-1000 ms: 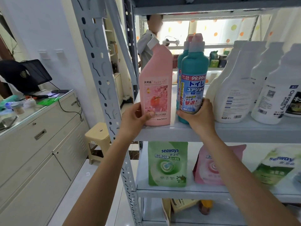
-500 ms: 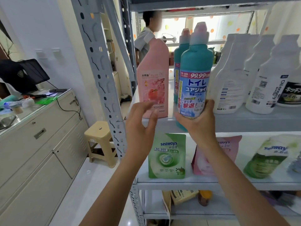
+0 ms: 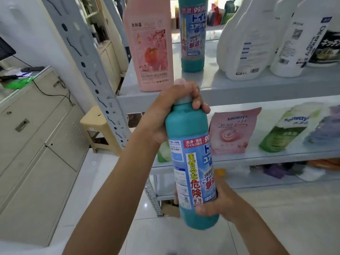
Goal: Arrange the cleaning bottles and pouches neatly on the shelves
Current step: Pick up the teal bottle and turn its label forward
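- Left hand (image 3: 173, 109): fingers curled over the pale cap and neck of the teal bottle, gripping it from above
- Right hand (image 3: 215, 205): fingers wrapped round the lower body of the same bottle, thumb across the label's foot
- Teal bottle (image 3: 191, 144): held in the air in front of the rack, tilted slightly, clear of both shelves; the label reads "まぜるな危険" in yellow and red down one side, with a partial "99" on a red band and blue katakana partly turned away
- Upper shelf (image 3: 257, 89), left to right: pink bottle (image 3: 149, 45) with a peach picture and "500ml" at the foot; second teal bottle (image 3: 192, 34), same label, "99.9" and "トイレ" legible; white bottles (image 3: 242, 45) with small blue print and barcodes, too blurred to read
- Lower shelf (image 3: 276, 156): pink pouch (image 3: 233, 131) marked "seaways"; green pouch (image 3: 281, 133), same brand, leaning; purple pouch (image 3: 323, 129), blurred; another green pouch (image 3: 162, 153) mostly hidden behind the held bottle
- Grey perforated upright (image 3: 86, 57) at the rack's left corner
- Beige stool (image 3: 95, 124) on the floor beside the upright
- Cream cabinet (image 3: 36, 144) along the left wall
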Demonstrator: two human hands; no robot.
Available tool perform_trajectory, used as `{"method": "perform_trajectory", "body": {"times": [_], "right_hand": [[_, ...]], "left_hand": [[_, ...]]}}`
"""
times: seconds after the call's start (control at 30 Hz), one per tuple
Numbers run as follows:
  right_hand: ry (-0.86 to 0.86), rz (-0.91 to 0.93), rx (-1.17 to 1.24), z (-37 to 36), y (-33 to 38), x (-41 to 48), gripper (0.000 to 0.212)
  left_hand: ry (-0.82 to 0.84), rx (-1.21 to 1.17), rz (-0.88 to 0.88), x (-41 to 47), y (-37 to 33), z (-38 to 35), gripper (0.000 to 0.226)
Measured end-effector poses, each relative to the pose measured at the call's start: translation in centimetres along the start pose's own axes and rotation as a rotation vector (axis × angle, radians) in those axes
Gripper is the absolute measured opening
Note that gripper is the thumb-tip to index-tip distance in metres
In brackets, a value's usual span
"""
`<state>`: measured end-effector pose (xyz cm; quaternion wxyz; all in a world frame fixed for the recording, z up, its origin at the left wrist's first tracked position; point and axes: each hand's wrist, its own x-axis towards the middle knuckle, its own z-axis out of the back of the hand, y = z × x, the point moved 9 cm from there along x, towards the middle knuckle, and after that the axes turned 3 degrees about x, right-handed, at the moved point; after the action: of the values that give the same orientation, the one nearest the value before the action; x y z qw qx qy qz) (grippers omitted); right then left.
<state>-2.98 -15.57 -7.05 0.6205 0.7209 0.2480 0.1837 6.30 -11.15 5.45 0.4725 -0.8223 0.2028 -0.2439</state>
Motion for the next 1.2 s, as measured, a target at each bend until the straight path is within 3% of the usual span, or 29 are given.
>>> {"method": "perform_trajectory", "body": {"times": [0.1, 0.23, 0.33, 0.4, 0.47, 0.57, 0.63, 0.73, 0.93, 1.0, 1.1, 1.2], "right_hand": [[-0.076, -0.049, 0.027, 0.1, -1.0, 0.1, 0.075], [-0.345, -0.071, -0.088, 2.4, -1.9, 0.1, 0.073], [-0.571, 0.013, -0.275, 3.5, -1.3, -0.2, 0.066], [-0.661, 0.082, -0.398, 3.9, -0.5, -0.6, 0.066], [-0.607, 0.101, -0.404, 4.1, 0.1, -0.5, 0.067], [-0.329, 0.054, -0.228, 4.2, 1.5, 0.1, 0.075], [-0.203, 0.06, -0.178, 4.1, 2.8, 0.2, 0.08], [-0.258, 0.13, -0.206, 4.2, 4.2, 0.7, 0.069], [-0.732, 0.271, -0.551, 5.4, 5.2, 0.7, 0.069], [-0.81, 0.279, -0.625, 5.3, 5.2, 0.4, 0.07], [-0.708, 0.279, -0.618, 5.7, 6.0, 0.7, 0.071], [-0.405, 0.229, -0.479, 5.9, 7.9, 1.7, 0.072]], "left_hand": [[-0.12, 0.134, 0.079, 0.3, 0.7, 0.6, 0.013], [-0.353, 0.413, 0.089, 0.1, 0.3, 2.2, 0.027], [-0.576, 0.574, 0.07, -0.5, 0.1, 3.1, 0.026], [-0.632, 0.614, 0.049, -0.8, -0.1, 2.9, 0.024], [-0.559, 0.576, 0.018, -0.8, -0.4, 2.3, 0.026], [-0.248, 0.471, -0.055, -0.5, -0.4, -0.8, 0.028], [-0.142, 0.406, -0.083, -0.6, -0.5, -2.3, 0.025], [-0.197, 0.414, -0.127, -0.1, -1.4, -2.0, 0.026], [-0.61, 0.657, -0.222, -0.9, -2.5, 0.1, 0.023], [-0.689, 0.688, -0.249, -1.4, -2.6, 0.3, 0.023], [-0.616, 0.598, -0.225, -1.1, -2.8, 0.5, 0.025], [-0.384, 0.492, -0.241, -0.4, -3.0, -0.4, 0.026]]}}
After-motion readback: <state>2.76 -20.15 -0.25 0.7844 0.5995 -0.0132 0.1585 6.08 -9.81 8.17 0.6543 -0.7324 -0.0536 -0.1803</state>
